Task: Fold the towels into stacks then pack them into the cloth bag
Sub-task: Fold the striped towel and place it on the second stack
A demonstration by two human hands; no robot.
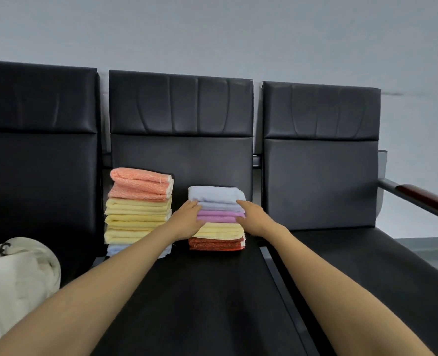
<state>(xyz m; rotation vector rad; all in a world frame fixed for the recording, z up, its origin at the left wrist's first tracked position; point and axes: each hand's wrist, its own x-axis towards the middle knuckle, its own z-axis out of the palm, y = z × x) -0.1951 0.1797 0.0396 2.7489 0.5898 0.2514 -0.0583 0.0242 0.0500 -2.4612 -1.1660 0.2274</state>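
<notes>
Two stacks of folded towels stand on the middle black seat. The taller left stack [139, 210] has orange towels on top, yellow ones below and a pale blue one at the bottom. The shorter right stack [219, 219] runs pale blue, purple, yellow, then red at the bottom. My left hand [187, 222] presses against the left side of the right stack. My right hand [251, 217] lies against its right side, fingers reaching the pale blue towels. Both hands squeeze the stack between them. A cream cloth bag [15, 276] with a dark cord sits on the left seat.
Three black padded seats [320, 176] stand in a row against a grey wall. A dark armrest [423, 199] sticks out at the far right. A narrow gap separates the middle and right seats.
</notes>
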